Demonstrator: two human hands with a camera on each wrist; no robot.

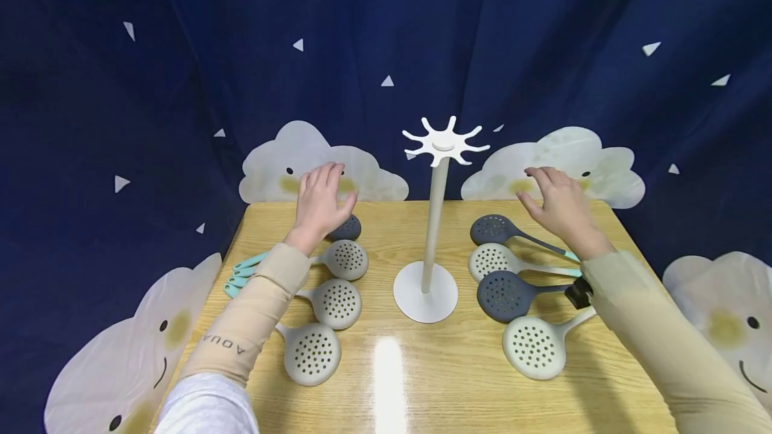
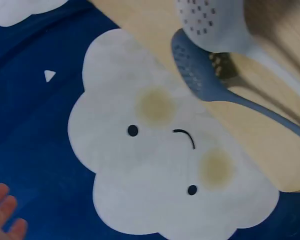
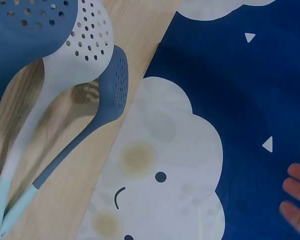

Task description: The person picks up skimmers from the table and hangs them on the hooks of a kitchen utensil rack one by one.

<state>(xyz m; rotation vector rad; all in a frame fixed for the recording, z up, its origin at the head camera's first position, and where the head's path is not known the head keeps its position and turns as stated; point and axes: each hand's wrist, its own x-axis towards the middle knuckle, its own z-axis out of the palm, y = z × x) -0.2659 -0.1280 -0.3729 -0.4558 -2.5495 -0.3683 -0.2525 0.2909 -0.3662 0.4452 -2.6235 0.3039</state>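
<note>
My left hand (image 1: 319, 201) is raised over the table's far left part, its fingers extended and nothing in it. Partly hidden behind it lies a dark blue skimmer (image 1: 348, 228); nearer me are light grey skimmers (image 1: 348, 258) with turquoise handle ends, some covered by my forearm. My right hand (image 1: 559, 205) hovers on the far right with fingers loosely spread, also holding nothing. Below it lies another dark blue skimmer (image 1: 491, 228), with a cream skimmer (image 1: 490, 261) alongside. Only fingertips (image 2: 2, 207) show in the left wrist view, and likewise fingers (image 3: 297, 182) in the right wrist view.
Between the two rows stands a white rack with a round base (image 1: 425, 310), a tall post (image 1: 437, 209) and a top ring of hooks (image 1: 445, 142). Cloud-shaped panels (image 1: 555, 159) and a dark blue curtain (image 1: 338, 12) border the wooden table (image 1: 449, 380).
</note>
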